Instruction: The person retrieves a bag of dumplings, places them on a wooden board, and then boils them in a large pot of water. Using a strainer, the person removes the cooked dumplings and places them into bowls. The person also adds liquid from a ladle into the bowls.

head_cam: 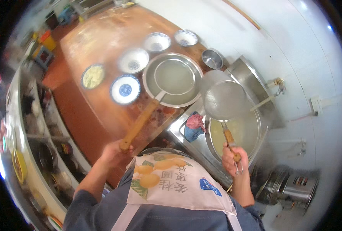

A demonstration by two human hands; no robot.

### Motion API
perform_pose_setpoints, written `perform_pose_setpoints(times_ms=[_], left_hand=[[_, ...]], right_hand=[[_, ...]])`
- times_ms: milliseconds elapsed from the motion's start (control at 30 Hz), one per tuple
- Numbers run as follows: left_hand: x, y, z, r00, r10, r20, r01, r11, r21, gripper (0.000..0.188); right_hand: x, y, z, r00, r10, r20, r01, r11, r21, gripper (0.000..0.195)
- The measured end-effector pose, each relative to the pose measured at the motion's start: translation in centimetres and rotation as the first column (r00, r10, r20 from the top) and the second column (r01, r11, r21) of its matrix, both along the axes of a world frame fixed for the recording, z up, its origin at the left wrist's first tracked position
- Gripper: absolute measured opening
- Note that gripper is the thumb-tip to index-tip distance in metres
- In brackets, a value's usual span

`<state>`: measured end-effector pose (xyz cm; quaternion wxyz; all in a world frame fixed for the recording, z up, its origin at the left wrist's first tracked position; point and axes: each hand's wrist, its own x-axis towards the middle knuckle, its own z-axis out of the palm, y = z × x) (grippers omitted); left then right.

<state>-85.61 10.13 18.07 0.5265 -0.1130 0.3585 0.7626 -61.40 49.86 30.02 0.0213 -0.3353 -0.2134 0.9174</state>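
My left hand (116, 152) grips the end of a long wooden handle; its round metal strainer (175, 76) rests over a wide steel basin (148, 95) of cloudy liquid. My right hand (235, 158) is closed around the shorter wooden handle of a fine-mesh skimmer (225, 100), held above a large steel pot (217, 144) of yellowish liquid. Thin metal prongs show beside that hand. Left of the basin stand white-and-blue bowls (125, 89) with no food visible inside, and another bowl holds pale yellow food (93, 76).
A pink and blue cloth (195, 126) lies between basin and pot. A small steel bowl (212, 59) stands by the wall, near a tap (278, 83). Shelves (40, 127) line the left side. A steel container (299, 184) is at lower right.
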Motion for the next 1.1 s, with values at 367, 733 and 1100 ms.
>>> perform_pose_setpoints(times_ms=[367, 733, 1100], left_hand=[[-10.6, -5.6, -11.2, 0.583, -0.709, -0.397, 0.472, 0.693, -0.545, 0.035], [0.5, 8.4, -12.2, -0.004, -0.913, -0.407, 0.913, 0.162, -0.373, 0.043], [31.4, 15.2, -5.6, -0.452, -0.825, -0.341, 0.863, -0.308, -0.399, 0.029]], right_hand=[[-3.3, -2.1, -3.1, 0.899, -0.273, 0.344, -0.022, 0.754, 0.657, 0.042], [23.7, -30.8, -1.4, 0.5, -0.835, 0.23, 0.773, 0.55, 0.317, 0.043], [50.0, -50.4, -18.6, -0.179, -0.928, 0.327, 0.973, -0.215, -0.079, 0.017]])
